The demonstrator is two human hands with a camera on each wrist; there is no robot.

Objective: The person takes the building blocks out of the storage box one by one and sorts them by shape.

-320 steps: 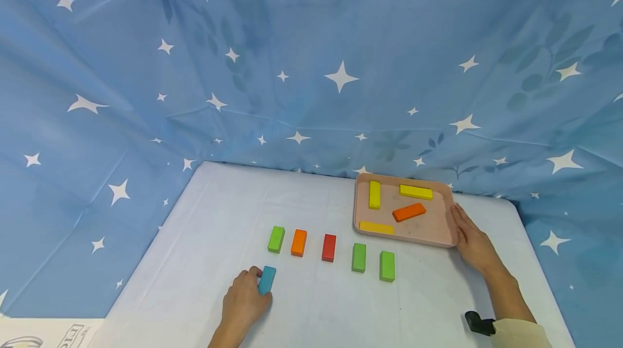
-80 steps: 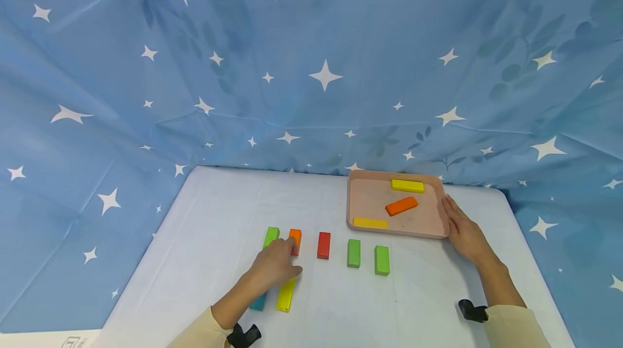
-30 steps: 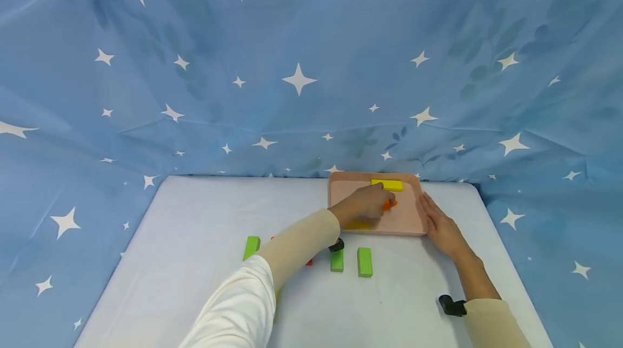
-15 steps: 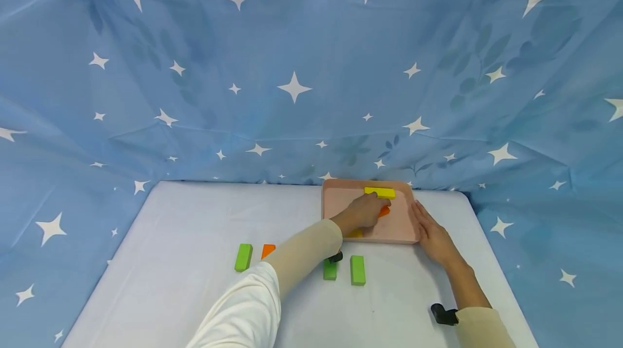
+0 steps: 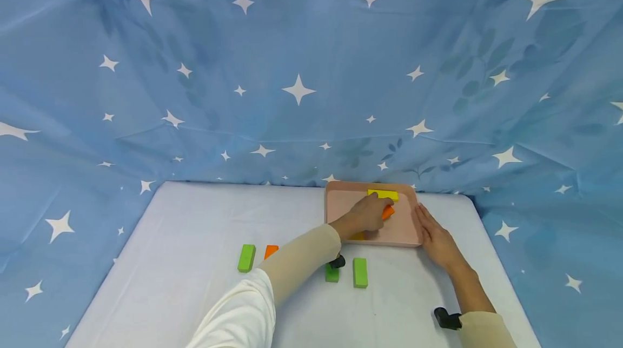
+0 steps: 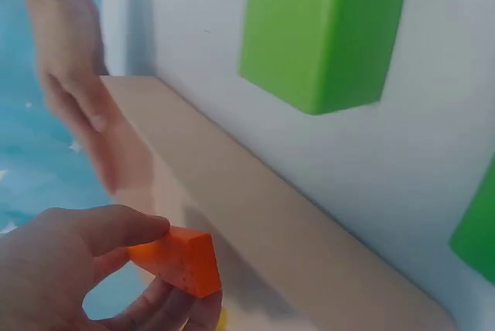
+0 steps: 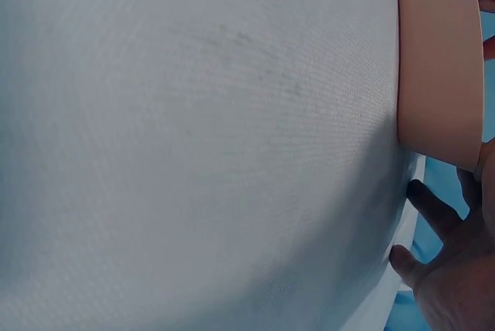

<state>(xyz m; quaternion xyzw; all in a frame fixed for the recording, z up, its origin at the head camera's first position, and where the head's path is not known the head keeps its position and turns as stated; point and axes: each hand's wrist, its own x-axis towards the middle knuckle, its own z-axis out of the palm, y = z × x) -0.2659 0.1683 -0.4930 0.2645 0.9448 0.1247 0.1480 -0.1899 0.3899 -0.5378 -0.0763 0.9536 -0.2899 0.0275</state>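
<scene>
In the head view my left hand [image 5: 367, 214] reaches into the pink tray [image 5: 406, 226]. Its thumb and fingers pinch an orange block [image 6: 186, 261], seen closely in the left wrist view beside the tray wall [image 6: 263, 199]. A yellow block [image 5: 386, 195] lies along the tray's far side, just beyond the fingers. Another yellow block [image 5: 357, 236] shows partly under the left wrist. My right hand [image 5: 440, 245] rests with straight fingers against the tray's right end; the right wrist view has its fingers [image 7: 437, 211] beside the tray corner.
On the white table [image 5: 194, 223] stand a green block [image 5: 246, 258] and an orange block [image 5: 271, 251] at the left, and two green blocks, one [image 5: 360, 272] in full view, before the tray. The left sleeve [image 5: 297, 261] hides part of the row. A starry blue curtain hangs behind.
My left hand set down a blue block, then a yellow one from the tray, at the front left. It moved into the tray and took hold of the orange block. The right hand stayed.
</scene>
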